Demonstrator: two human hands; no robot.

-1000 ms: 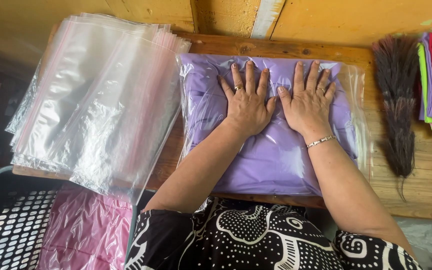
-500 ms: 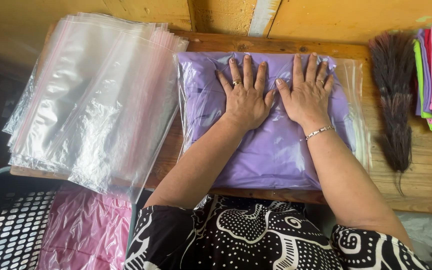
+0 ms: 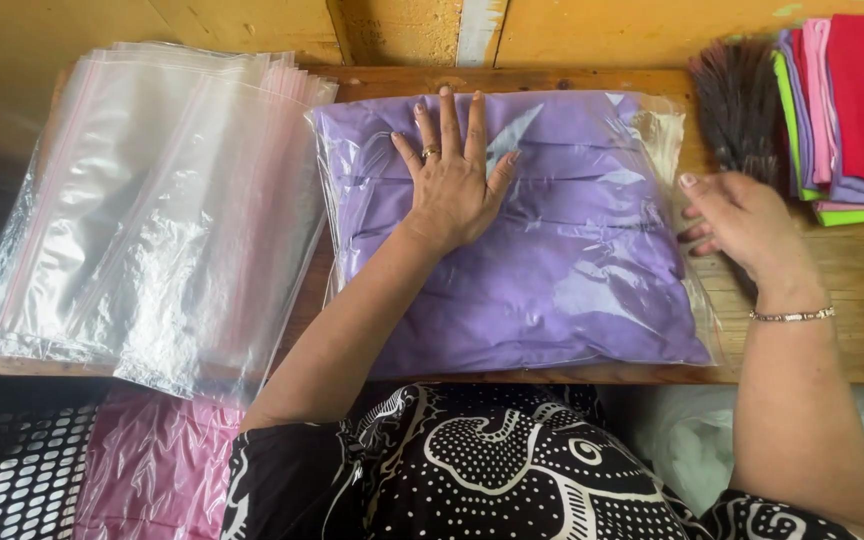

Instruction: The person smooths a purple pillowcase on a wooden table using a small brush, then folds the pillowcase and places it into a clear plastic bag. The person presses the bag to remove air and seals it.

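A folded purple cloth sealed in a clear plastic bag lies flat on the wooden table in front of me. My left hand presses palm-down on the bag's upper middle, fingers spread, a ring on one finger. My right hand hovers at the bag's right edge, fingers loosely curled and apart, holding nothing; a thin bracelet sits at the wrist.
A thick stack of empty clear plastic bags covers the table's left part. A dark bristle brush lies at the back right, beside a pile of folded coloured cloths. A basket with a pink bagged cloth stands lower left.
My right hand has lifted off the purple bag and moved right to its edge. My left hand has stayed pressing on the bag, shifted slightly up.
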